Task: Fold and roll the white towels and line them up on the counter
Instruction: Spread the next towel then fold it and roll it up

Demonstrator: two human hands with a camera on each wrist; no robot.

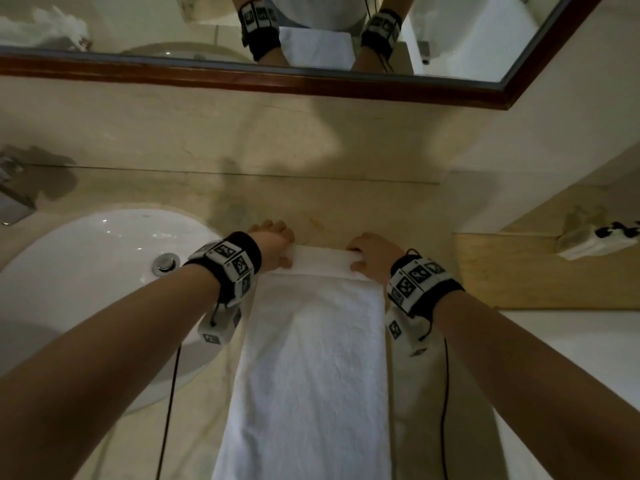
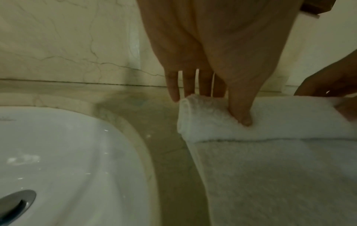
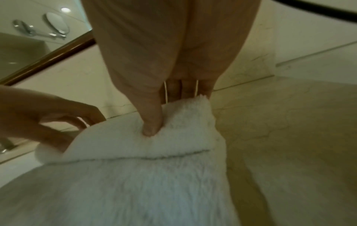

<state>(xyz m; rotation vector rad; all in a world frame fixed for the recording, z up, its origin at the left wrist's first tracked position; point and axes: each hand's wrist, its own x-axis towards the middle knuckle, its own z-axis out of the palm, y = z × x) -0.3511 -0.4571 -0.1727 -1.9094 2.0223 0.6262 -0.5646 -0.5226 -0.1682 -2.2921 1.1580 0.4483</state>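
Head view: towel roll just getting started

Both hands pinch the rolled far end of the white towel (image 1: 311,358) on the counter (image 1: 346,209): left hand (image 1: 273,245) at 11 o'clock, right hand (image 1: 372,254) at 1, thumbs on top, fingers (image 2: 205,83) tucked behind. Sink (image 1: 86,271) sits at 9.

Bare forearms, no sleeves. Left wrist band (image 1: 231,263): black cloth, wrapped with white blocks printed in black square-pattern markers. Same on right wrist band (image 1: 420,284). Below each band, a small white box (image 1: 219,328) with one more marker. Thin black cable (image 1: 169,403) hanging from left box; second black cable (image 1: 446,407) from the right.
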